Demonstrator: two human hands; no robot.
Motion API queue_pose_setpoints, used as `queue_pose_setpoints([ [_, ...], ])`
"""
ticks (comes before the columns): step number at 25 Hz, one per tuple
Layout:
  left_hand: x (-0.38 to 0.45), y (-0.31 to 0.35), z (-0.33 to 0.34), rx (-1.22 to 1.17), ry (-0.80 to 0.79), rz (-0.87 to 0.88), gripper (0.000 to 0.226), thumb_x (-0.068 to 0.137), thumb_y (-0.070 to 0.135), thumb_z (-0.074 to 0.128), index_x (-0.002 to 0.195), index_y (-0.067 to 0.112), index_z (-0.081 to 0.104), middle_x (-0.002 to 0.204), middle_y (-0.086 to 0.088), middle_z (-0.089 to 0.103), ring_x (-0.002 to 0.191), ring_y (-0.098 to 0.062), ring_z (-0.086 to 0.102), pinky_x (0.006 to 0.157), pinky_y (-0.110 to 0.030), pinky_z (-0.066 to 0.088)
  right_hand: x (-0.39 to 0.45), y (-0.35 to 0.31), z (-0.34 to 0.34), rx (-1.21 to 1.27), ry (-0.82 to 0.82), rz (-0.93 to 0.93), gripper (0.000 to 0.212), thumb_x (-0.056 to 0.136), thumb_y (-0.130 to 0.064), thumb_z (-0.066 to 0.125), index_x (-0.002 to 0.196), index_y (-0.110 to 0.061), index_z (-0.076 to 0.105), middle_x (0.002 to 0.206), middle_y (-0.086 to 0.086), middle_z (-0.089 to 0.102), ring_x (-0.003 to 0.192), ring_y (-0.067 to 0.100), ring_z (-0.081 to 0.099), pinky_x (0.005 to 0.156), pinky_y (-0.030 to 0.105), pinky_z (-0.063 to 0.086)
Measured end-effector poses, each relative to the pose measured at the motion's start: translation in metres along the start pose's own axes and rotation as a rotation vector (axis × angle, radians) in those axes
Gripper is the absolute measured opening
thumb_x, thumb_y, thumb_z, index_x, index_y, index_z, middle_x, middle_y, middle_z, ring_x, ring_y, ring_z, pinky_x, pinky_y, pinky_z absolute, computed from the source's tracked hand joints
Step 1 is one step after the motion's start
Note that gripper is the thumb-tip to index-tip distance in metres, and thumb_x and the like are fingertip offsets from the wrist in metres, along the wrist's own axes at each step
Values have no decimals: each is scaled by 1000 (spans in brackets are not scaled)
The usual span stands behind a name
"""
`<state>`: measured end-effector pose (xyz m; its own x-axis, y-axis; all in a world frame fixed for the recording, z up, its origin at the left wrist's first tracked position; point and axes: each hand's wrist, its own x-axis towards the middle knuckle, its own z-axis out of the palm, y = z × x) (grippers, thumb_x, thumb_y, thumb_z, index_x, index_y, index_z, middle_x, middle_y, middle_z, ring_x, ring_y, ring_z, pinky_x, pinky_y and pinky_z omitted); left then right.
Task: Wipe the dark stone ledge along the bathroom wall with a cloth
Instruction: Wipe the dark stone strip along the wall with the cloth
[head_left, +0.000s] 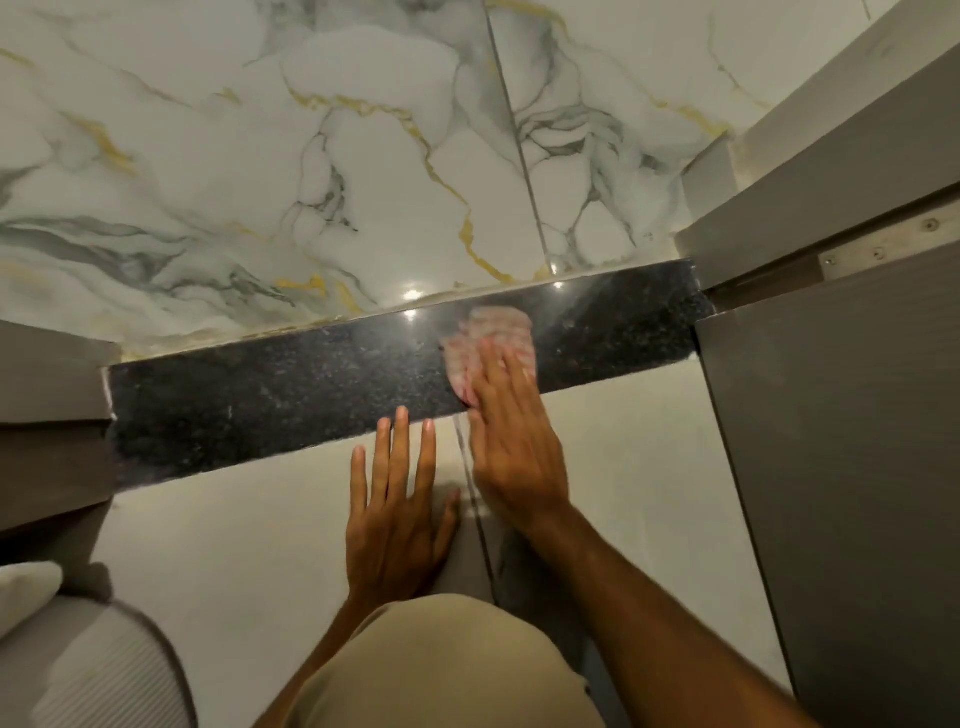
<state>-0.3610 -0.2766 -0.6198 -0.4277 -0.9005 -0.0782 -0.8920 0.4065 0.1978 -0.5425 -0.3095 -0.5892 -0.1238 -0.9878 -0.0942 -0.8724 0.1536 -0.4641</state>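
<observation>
The white marble-patterned wall tile with grey and gold veins (260, 171) rises behind the dark speckled polished stone ledge (270, 405), which runs between grey cabinet panels (841, 467) at either end. Below it lies a pale plain tiled surface (234, 525), where the left hand (397, 512) presses flat, fingers spread wide and holding nothing, seemingly to brace the body while leaning in. The right hand (511, 441) reaches onto the ledge's right half, its fingers laid flat on the pink-and-white crumpled cloth (485, 345), pinning it against the stone rather than gripping it, likely so the whole palm drives the wipe
</observation>
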Motion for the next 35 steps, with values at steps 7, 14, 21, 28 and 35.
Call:
queue_pose_setpoints([
  [7,-22,-10,-15,-5,11,-136,72,107,51,39,167,12,36,176,-23,26,163,-42,26,132,-65,25,41,-29,15,-17,29,173,69,116,-33,43,172,-19,5,181,2,9,168,19,8,135,36,16],
  [14,-43,-21,-40,-1,-24,-199,69,103,47,35,159,10,51,167,-23,45,153,-42,47,112,-70,50,-13,-26,1,-85,-178,32,66,118,-33,37,172,-20,2,181,2,2,169,19,2,137,51,24],
  [21,-72,-43,-28,-6,13,-305,69,105,50,40,161,10,45,171,-22,37,158,-41,35,128,-64,26,42,-133,69,-245,-241,-359,62,118,-32,35,171,-10,12,181,11,8,169,25,4,139,46,11],
  [28,-102,-58,-36,56,10,-434,71,100,50,53,161,13,48,170,-17,42,157,-37,41,128,-65,36,43,-140,63,-221,-250,-274,61,118,-33,24,171,-9,8,181,10,3,169,24,-1,140,47,9],
  [35,-101,-56,-26,-55,128,-463,63,94,41,50,144,7,68,159,-16,59,155,-31,40,129,-59,31,46,-178,82,-196,-490,-765,59,118,-29,37,171,-15,15,181,5,9,169,22,4,140,44,8],
])
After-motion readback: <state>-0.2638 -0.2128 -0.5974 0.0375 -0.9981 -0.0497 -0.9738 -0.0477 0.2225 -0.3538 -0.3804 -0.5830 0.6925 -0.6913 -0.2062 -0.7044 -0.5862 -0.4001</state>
